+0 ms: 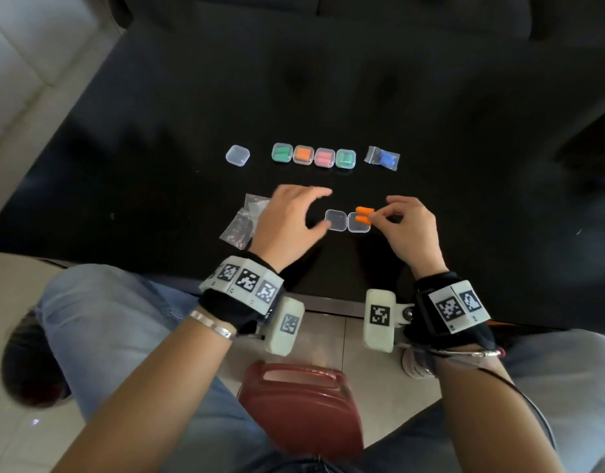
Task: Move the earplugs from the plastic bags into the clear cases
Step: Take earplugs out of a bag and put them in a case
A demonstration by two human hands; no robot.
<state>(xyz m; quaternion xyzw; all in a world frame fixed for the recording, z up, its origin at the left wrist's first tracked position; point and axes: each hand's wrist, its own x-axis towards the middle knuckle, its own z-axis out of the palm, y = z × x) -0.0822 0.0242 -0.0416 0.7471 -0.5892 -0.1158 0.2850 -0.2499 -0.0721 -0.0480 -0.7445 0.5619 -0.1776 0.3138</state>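
An open clear case lies on the black table between my hands, lid half to the left. My right hand pinches two orange earplugs at the case's right half. My left hand hovers with fingers spread, thumb touching the left edge of the case. Behind, a row of filled clear cases holds green, orange and pink earplugs. An empty shut case sits left of the row. A plastic bag with blue earplugs lies to the right.
Empty plastic bags are piled left of my left hand. A red stool stands between my knees below the table's near edge. A dark sofa runs along the far side.
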